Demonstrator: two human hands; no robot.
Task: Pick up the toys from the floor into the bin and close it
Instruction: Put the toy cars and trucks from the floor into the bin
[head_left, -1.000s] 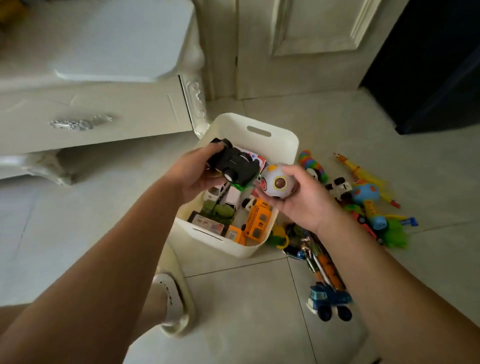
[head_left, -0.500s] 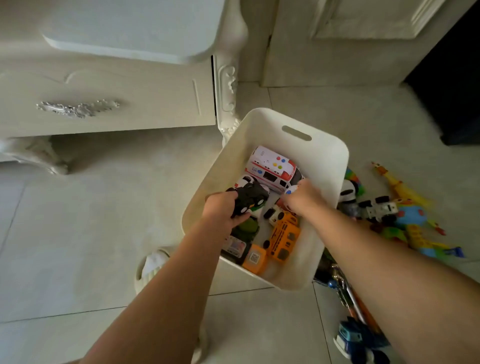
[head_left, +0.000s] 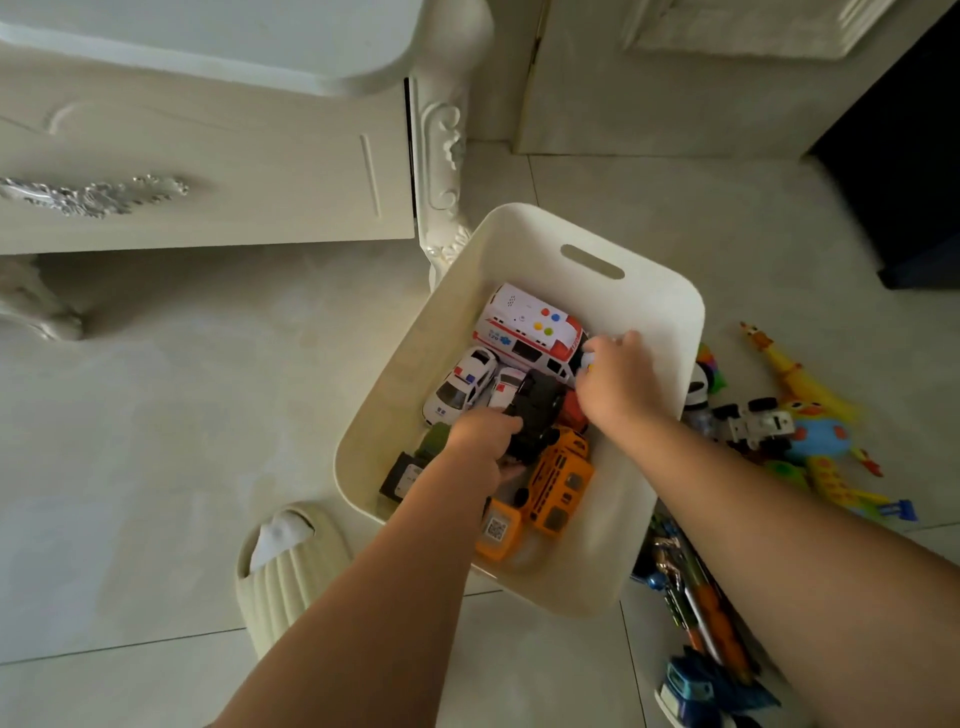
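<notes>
While my left hand (head_left: 483, 434) grips the black plastic toy truck (head_left: 537, 410) low inside the cream plastic bin (head_left: 654, 312) at centre frame and my right hand (head_left: 618, 379) seems curled over a small pale ball (head_left: 588, 362), careless release could bounce either out.

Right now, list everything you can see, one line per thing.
bin: one, cream, on the floor
ambulance: one, white and red, far end of bin
white cars: two, in bin, beside ambulance
bus: one, orange, near end of bin
black car: one, middle of bin
ball: one, whitish, by ambulance, mostly covered
loose toys: a heap, mixed colours, floor right of bin
slipper: one, cream, floor left of bin
cabinet: one, cream, top left
left hand: one, in bin, grips black car
right hand: one, in bin, holds ball
</notes>
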